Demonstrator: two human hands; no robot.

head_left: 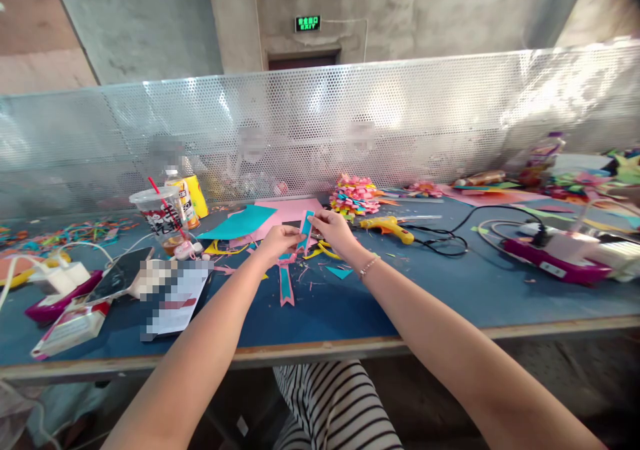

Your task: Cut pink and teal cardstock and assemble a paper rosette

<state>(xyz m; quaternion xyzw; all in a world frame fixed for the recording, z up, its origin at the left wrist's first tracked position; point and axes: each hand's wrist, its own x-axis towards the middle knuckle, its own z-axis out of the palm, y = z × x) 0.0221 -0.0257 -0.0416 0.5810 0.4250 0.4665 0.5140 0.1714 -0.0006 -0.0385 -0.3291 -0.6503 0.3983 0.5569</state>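
Observation:
Between my two hands is a pink paper strip [306, 226] with a narrower blue strip lying along it, held raised over the table. My left hand [284, 242] pinches its lower left side. My right hand [330, 229] grips the upper right edge with thumb and fingers. Just below, another pink and blue paper ribbon piece [286, 285] with a notched end lies flat on the blue table. A small blue paper scrap [340, 272] is right of it. Blue paper [245, 222] and pink paper [290, 209] sheets lie behind my hands.
A yellow glue gun [387, 229] with a black cord lies right of my hands, near a pink paper flower ball [354, 195]. At left stand a plastic cup [159, 213], phones [183, 297] and a power strip [63, 293]. Another power strip [555, 258] sits at right. A perforated metal screen [425, 117] backs the table.

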